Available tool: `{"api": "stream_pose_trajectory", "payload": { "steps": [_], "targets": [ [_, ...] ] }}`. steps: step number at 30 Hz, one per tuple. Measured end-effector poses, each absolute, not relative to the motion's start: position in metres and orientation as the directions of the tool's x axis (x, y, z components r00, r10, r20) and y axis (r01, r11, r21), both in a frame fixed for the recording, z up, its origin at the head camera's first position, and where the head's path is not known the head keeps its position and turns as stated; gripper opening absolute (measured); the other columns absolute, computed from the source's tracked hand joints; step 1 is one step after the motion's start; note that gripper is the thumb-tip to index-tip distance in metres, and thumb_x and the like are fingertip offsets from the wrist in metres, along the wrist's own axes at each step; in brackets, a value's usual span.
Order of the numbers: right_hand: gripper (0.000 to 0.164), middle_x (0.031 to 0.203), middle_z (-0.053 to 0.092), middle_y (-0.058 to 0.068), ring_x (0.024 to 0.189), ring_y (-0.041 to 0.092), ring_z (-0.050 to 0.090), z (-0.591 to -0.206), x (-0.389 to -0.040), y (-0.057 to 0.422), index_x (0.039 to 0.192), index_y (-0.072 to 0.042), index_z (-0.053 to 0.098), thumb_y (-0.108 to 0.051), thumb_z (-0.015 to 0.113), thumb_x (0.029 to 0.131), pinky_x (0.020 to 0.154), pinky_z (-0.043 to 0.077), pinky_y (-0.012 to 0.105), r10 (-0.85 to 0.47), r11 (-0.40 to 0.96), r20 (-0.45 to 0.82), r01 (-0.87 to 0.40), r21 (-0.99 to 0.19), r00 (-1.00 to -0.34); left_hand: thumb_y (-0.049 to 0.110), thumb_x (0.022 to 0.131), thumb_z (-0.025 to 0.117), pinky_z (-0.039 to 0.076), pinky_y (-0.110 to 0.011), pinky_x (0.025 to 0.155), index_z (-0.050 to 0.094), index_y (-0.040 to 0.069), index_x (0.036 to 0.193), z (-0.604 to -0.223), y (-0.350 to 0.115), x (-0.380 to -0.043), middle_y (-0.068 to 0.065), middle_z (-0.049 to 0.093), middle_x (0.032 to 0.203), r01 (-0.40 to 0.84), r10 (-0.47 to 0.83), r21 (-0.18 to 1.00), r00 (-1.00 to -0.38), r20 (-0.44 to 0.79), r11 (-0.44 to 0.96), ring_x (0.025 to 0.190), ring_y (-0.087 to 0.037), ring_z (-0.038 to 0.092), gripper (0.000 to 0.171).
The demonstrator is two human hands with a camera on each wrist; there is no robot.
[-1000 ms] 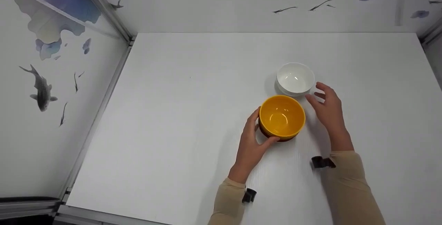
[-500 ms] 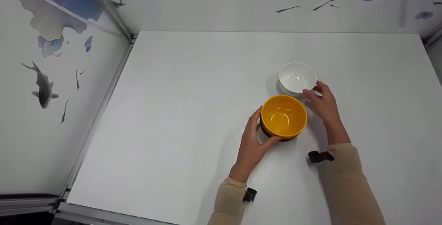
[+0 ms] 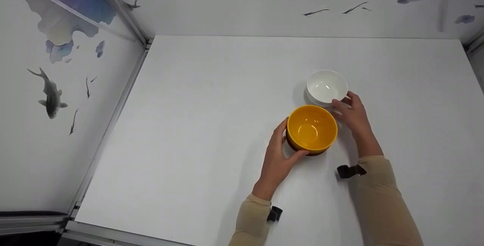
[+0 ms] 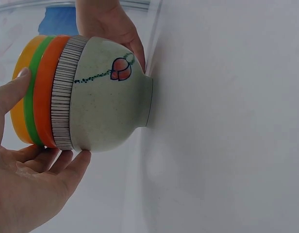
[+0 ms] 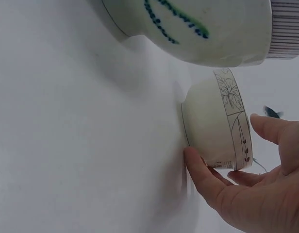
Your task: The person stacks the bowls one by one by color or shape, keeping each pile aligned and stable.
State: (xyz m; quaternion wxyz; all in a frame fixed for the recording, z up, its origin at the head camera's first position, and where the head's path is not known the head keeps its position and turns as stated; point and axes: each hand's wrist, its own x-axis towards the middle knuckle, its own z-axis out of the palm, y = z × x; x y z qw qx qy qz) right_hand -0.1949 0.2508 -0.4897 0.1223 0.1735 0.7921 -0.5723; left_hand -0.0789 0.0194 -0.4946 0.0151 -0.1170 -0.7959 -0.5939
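Observation:
My left hand (image 3: 276,159) grips a stack of nested bowls standing on the table, fingers round its side and thumb near the front rim. On top is a yellow bowl (image 3: 312,129); in the left wrist view a green rim (image 4: 31,92) and an orange rim (image 4: 47,92) lie below it. At the bottom is a pale flower-painted bowl (image 4: 108,97) with a striped band. Just behind the stack stands a white bowl (image 3: 326,86), drawn with plants round its rim band. My right hand (image 3: 355,117) holds its right side, thumb at the rim and fingers along the wall.
The white table (image 3: 181,132) stretches out to the left of both hands. A back wall (image 3: 242,8) and a left wall (image 3: 22,144), printed with fish, border it. Metal framing (image 3: 117,8) runs along the left corner.
My right hand has moved slightly left from beside the white bowl and taken hold of its right side. The left hand and the stack have kept their place; the view shifts slightly.

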Motion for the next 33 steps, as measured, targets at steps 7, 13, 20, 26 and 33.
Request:
{"api": "stream_pose_trajectory", "payload": {
  "steps": [7,13,20,26,33],
  "targets": [
    [0.081,0.167,0.017,0.013,0.149,0.029,0.034,-0.4924,-0.1986,0.2514,0.162,-0.016,0.003,-0.042,0.051,0.102,0.121,0.034,0.042,0.141,0.262,-0.434,0.456,-0.85,-0.89,0.036,0.088,0.075,0.039,-0.033,0.118,0.025,0.017,0.157,-0.4944,0.019,-0.0789,0.0,0.034,0.161,0.205,0.167,0.942,-0.972,0.164,0.267,0.147,-0.016,0.037,0.087],
    [0.079,0.167,0.017,0.013,0.148,0.027,0.035,-0.4937,-0.1998,0.2515,0.161,-0.017,0.004,-0.044,0.049,0.103,0.122,0.033,0.038,0.143,0.217,-0.453,0.474,-0.853,-0.88,0.036,0.089,0.075,0.04,-0.033,0.118,0.025,0.015,0.157,-0.4947,0.0188,-0.0794,-0.002,0.034,0.161,0.219,0.17,0.935,-0.97,0.176,0.281,0.147,-0.017,0.037,0.087],
    [0.076,0.166,0.021,0.012,0.145,0.024,0.038,-0.4926,-0.1989,0.2498,0.161,-0.018,0.004,-0.041,0.048,0.104,0.12,0.035,0.032,0.142,0.144,-0.454,0.472,-0.87,-0.88,0.036,0.089,0.075,0.042,-0.033,0.117,0.026,0.014,0.157,-0.4958,0.0182,-0.08,-0.002,0.035,0.16,0.24,0.17,0.924,-0.966,0.196,0.299,0.146,-0.017,0.038,0.087],
    [0.077,0.164,0.024,0.013,0.139,0.021,0.042,-0.49,-0.1993,0.2484,0.161,-0.02,0.001,-0.037,0.049,0.104,0.121,0.035,0.032,0.145,0.082,-0.469,0.483,-0.872,-0.871,0.036,0.089,0.074,0.041,-0.032,0.117,0.025,0.015,0.157,-0.4963,0.0181,-0.0799,-0.002,0.034,0.16,0.245,0.17,0.925,-0.965,0.202,0.292,0.146,-0.017,0.038,0.087],
    [0.077,0.163,0.025,0.013,0.136,0.02,0.044,-0.4866,-0.1988,0.2459,0.161,-0.021,0.003,-0.035,0.051,0.103,0.12,0.036,0.032,0.173,0.038,-0.493,0.506,-0.861,-0.852,0.036,0.089,0.074,0.04,-0.031,0.118,0.025,0.016,0.157,-0.4953,0.0179,-0.0795,-0.001,0.034,0.16,0.23,0.172,0.931,-0.967,0.187,0.282,0.147,-0.016,0.037,0.086]
  ]
}}
